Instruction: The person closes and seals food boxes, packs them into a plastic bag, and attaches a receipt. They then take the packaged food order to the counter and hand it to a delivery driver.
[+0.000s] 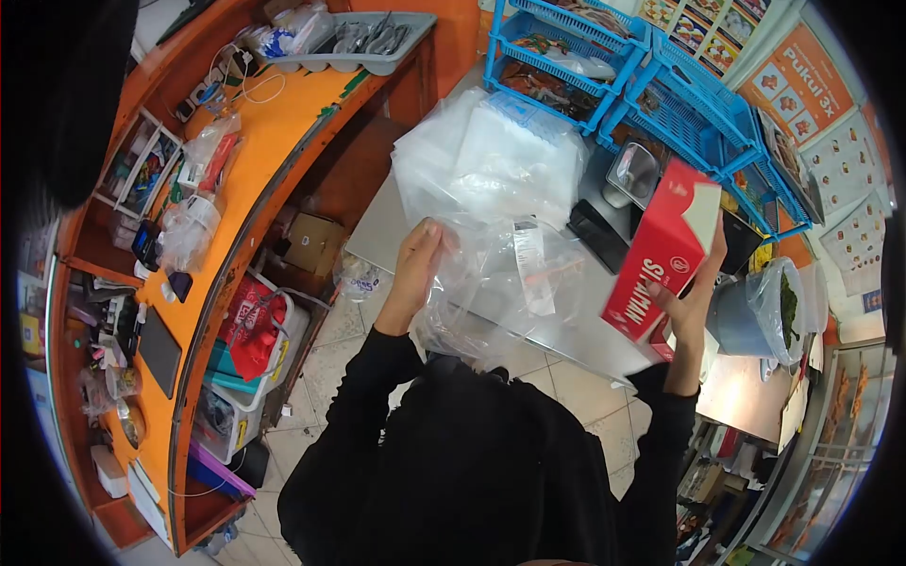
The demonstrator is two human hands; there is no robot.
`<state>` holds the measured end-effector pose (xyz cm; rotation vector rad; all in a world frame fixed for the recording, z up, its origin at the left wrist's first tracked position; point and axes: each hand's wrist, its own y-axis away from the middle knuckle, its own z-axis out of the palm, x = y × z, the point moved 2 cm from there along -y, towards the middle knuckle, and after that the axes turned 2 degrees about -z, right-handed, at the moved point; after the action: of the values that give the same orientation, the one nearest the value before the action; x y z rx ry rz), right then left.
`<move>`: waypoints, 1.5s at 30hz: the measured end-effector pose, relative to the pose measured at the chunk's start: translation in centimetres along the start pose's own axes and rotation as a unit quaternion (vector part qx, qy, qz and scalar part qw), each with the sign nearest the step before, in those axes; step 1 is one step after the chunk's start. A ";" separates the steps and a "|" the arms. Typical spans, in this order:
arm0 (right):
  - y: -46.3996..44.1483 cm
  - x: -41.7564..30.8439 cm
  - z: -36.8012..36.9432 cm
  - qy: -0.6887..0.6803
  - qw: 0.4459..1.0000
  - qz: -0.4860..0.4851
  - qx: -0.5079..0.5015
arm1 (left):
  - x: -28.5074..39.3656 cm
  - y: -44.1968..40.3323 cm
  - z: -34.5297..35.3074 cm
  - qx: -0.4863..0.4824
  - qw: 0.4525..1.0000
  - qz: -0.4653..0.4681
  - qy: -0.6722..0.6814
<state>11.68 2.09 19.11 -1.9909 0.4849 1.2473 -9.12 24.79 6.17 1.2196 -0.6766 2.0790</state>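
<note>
My left hand (416,269) pinches the edge of a clear plastic bag (472,297), which hangs loosely over the front of the metal table. A white printed receipt (534,269) shows in or on that bag; I cannot tell which. In my right hand (692,307) is a red and white cardboard box (661,255), tilted and raised at the table's right side. Part of a second red item (662,341) peeks out below that hand. Behind the bag lies a pile of clear plastic bags (500,156). A black phone (597,235) rests between the pile and the box.
Blue plastic racks (694,108) line the back, near a clear container (634,174). To the right stands a grey bucket (741,316) with a plastic liner and greens. An orange counter (241,179) curves along the left, holding a grey tray (396,58) and a dark tablet (159,351).
</note>
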 end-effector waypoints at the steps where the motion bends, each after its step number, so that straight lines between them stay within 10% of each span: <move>1: -0.1 0.2 1.8 -0.020 1.000 0.006 -0.020 | -0.2 0.1 -0.3 0.004 1.000 -0.007 0.023; 5: 2.8 6.7 13.5 -0.008 0.987 0.051 -0.155 | 0.7 0.0 0.3 0.053 0.991 0.037 0.120; 9: 3.8 4.3 21.4 0.045 0.969 -0.162 -0.179 | 5.8 0.7 -2.3 0.080 0.989 0.109 0.061; 15: 4.5 8.2 23.3 0.410 0.767 -0.278 -0.408 | 10.9 0.3 -1.3 -0.125 0.957 0.213 -0.152; 27: 7.0 14.9 11.4 0.440 0.818 -0.131 -0.347 | 7.6 -7.4 5.8 -0.297 0.927 0.227 -0.024; 30: 4.8 8.1 8.2 0.570 0.694 0.004 -0.440 | 6.8 -7.2 6.4 -0.319 0.930 0.175 -0.047; 33: 3.0 3.9 1.6 0.036 0.908 0.114 -0.403 | 6.3 -6.3 5.9 -0.314 0.939 0.109 -0.087; 35: 4.7 4.9 -4.7 -0.322 0.894 0.074 -0.301 | 6.4 -5.3 5.4 -0.287 0.958 0.007 0.013; 39: 8.3 15.3 -18.5 0.148 0.949 0.241 -0.137 | 6.5 -3.8 2.2 -0.210 0.974 -0.006 -0.081; 40: 10.0 18.8 -21.1 0.301 0.902 0.253 -0.177 | 6.3 -3.5 1.2 -0.189 0.977 0.002 -0.099; 41: 11.2 21.5 -22.7 0.534 0.695 0.412 -0.249 | 6.2 -3.1 0.3 -0.167 0.979 0.008 -0.117; 45: 11.8 24.8 -23.7 0.564 0.732 0.282 -0.257 | 7.6 -1.0 2.8 -0.121 0.978 0.028 -0.169</move>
<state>30.02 -21.90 -0.94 -3.1245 1.5470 0.2460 -9.72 25.48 14.29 1.4356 -1.0959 1.7833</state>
